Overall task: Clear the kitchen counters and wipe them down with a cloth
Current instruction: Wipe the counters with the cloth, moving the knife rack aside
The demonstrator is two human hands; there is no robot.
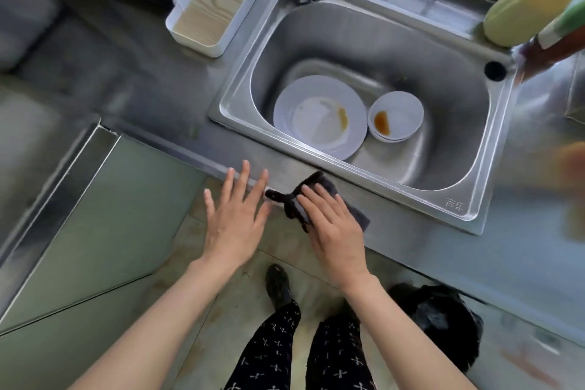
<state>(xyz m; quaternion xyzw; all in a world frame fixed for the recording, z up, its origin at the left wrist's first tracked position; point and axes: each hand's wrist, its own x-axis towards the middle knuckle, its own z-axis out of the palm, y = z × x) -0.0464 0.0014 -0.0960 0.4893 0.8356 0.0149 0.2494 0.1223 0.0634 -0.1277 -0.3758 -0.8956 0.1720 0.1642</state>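
Counter (pixel 152 82) steel fills most of what we see, grey and streaked, bending round a corner at the left and running on past the sink (pixel 468 203) set into it. On the counter, left of the basin and toward the back, sits a white tray (pixel 218 49) with a wood-grain floor. At the far right corner we make out a yellow-green bottle (pixel 531 0), blurred and leaning. Inside the basin lies a white plate (pixel 319 117) with a brown smear. Both hands are out at the front edge, before the sink. The left hand (pixel 235 215) has its fingers straight and spread and holds nothing. Its fingertips lie over the counter's lip, and we cannot tell whether they touch it. The right hand (pixel 335 225) lies flat, fingers straight, pressing down on a dark cloth (pixel 313 184). That cloth rests on the counter's front strip between sink rim and edge, with one ragged corner poking out toward the left hand. Smallest, just right of the plate, we see two stacked white bowls (pixel 395 115), the upper one holding a little brown liquid.
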